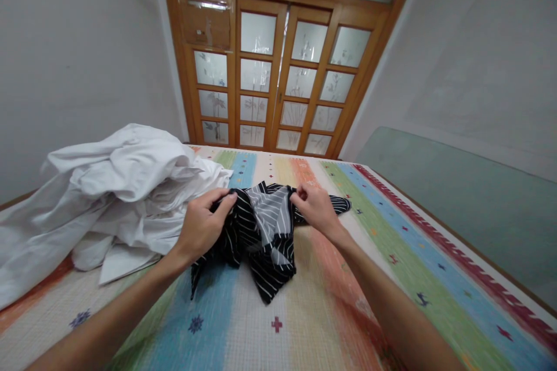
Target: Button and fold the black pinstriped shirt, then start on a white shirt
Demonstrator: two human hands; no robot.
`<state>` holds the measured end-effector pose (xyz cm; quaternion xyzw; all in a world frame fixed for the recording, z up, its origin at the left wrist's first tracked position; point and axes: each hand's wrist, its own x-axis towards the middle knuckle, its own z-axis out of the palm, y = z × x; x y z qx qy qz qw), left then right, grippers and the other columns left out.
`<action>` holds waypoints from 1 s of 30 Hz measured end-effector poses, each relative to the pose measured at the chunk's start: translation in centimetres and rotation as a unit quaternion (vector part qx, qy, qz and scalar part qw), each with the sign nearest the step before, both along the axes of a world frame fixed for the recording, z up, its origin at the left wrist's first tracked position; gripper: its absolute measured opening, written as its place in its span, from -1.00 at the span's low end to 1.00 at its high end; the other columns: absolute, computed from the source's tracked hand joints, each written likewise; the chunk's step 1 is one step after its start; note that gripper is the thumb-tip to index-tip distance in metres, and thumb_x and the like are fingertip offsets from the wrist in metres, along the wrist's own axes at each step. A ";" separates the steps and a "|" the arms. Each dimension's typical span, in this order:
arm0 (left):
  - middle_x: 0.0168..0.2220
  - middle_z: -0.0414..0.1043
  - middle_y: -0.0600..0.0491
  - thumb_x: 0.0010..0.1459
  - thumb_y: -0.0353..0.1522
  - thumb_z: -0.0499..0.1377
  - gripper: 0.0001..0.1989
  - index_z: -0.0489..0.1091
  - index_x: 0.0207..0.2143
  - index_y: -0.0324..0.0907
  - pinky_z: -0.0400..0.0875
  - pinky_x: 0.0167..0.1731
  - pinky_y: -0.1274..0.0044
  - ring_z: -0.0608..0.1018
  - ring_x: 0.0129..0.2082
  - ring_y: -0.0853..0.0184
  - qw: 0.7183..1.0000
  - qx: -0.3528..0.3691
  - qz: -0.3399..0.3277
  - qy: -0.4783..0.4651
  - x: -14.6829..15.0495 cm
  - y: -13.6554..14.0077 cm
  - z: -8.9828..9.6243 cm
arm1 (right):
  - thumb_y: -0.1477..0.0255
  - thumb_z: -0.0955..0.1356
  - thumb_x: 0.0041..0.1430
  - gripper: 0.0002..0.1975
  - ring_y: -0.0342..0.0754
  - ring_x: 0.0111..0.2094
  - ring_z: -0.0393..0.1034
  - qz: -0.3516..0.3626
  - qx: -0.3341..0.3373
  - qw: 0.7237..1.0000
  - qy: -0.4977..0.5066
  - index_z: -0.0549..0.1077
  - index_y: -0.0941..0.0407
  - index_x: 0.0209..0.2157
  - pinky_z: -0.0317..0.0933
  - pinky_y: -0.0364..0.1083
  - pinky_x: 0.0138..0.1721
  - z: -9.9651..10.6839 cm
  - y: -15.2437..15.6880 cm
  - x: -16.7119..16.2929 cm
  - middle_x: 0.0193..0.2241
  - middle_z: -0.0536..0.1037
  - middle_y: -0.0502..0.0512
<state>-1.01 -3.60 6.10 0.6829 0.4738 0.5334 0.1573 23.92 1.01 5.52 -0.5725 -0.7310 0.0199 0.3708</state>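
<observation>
Between my two hands hangs a black garment with thin white stripes (272, 272), partly turned so that its paler grey inner side shows in the middle. My left hand (206, 217) pinches its edge on the left, thumb on top. On the right, my right hand (314, 206) is closed on the opposite edge, fingers curled. The lower corners droop onto the surface, and a striped end sticks out past my right hand. What kind of garment it is cannot be made out.
A large heap of white cloth (130, 185) lies to the left. Under everything spreads a multicoloured striped cover (252, 324). A pale green panel (456, 203) stands along the right side, against the wall. Wooden doors with frosted panes (278, 69) close off the far end.
</observation>
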 end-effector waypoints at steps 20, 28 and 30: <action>0.41 -0.29 -0.22 0.01 0.13 0.17 0.10 -0.34 0.39 -0.08 -0.15 0.22 -0.09 -0.12 0.36 -0.16 0.901 -0.149 -0.169 0.371 -0.1 2.9 -9.2 | 0.18 0.21 0.31 -0.51 0.52 0.32 -0.21 0.045 -0.307 0.916 -0.255 0.44 0.19 0.10 -0.19 0.44 0.19 -8.4 4.5 2.5 0.36 -0.03 0.30; 0.34 -0.01 -0.18 -0.11 -0.45 0.19 -0.05 -0.10 0.34 -0.13 0.14 0.23 0.17 0.21 0.28 0.06 0.942 -0.017 -0.221 0.252 1.7 2.9 -9.8 | 0.27 0.30 0.16 -0.66 0.13 0.03 0.38 0.391 -0.289 0.872 0.054 0.56 0.11 -0.12 0.22 0.12 0.12 -6.8 -0.1 -3.5 -0.10 0.59 0.10; 0.22 0.23 -0.12 -0.17 -0.54 0.11 -0.14 0.09 0.27 -0.11 0.26 0.17 0.21 0.36 0.16 0.12 0.941 -0.004 -0.227 0.251 1.2 2.2 -8.9 | 0.21 0.32 0.15 -0.61 0.10 -0.02 0.41 0.410 -0.274 0.863 0.111 0.54 0.12 -0.07 0.26 0.10 0.09 -6.1 -1.4 -4.5 -0.10 0.59 0.09</action>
